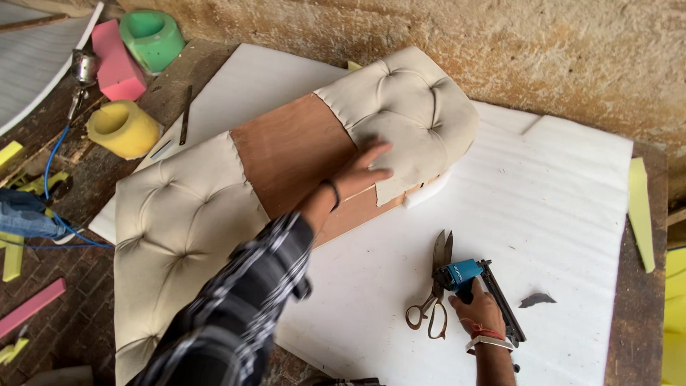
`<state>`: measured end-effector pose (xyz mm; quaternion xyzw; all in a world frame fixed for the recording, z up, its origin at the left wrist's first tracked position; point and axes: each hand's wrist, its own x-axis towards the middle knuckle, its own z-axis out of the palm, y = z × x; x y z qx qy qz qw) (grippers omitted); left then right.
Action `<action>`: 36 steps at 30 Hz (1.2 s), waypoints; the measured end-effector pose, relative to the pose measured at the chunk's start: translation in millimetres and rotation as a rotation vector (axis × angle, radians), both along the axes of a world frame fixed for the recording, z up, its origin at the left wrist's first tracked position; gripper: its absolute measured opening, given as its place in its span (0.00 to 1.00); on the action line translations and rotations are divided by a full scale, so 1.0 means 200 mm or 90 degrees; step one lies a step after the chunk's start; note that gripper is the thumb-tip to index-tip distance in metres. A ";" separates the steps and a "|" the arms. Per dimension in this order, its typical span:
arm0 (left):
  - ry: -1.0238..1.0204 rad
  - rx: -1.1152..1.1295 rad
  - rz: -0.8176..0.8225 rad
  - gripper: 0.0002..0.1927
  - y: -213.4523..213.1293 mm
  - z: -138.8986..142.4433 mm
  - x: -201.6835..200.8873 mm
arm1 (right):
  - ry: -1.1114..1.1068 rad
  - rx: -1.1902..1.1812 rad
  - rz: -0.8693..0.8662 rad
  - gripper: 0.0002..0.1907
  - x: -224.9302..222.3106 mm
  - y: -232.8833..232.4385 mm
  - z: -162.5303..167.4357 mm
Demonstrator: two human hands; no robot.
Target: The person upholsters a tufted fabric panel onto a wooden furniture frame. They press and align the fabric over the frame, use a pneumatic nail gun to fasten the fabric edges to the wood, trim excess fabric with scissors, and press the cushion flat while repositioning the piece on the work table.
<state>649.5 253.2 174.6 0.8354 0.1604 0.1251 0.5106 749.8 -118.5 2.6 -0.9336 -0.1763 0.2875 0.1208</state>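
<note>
Right hand (477, 309) grip closed on blue staple gun (477, 284) | left hand (363, 170) flat, smoothing cream tufted fabric (407, 107) over plywood panel (293, 154) | scissors (433, 286) just left | best: hold fabric taut while fastening.

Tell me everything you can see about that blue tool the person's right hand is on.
The staple gun looks like a pneumatic tacker: a bright blue body with a long, narrow black magazine running toward the lower right. It lies flat on the white foam sheet, just right of the scissors, whose blades point up beside its blue head. The right hand rests on its handle, fingers wrapped over it, so the grip itself is hidden. It is not lifted, and whether a hose is attached cannot be told.
</note>
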 end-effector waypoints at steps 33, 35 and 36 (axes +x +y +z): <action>-0.129 0.652 0.461 0.04 0.95 -0.28 -1.72 | -0.305 0.270 0.520 0.45 -0.85 1.99 0.74; -0.141 0.614 0.493 0.05 1.01 -0.28 -1.71 | -0.289 0.358 0.507 0.36 -0.82 2.00 0.73; -0.141 0.611 0.500 0.05 1.01 -0.28 -1.70 | -0.275 0.416 0.487 0.30 -0.80 1.98 0.72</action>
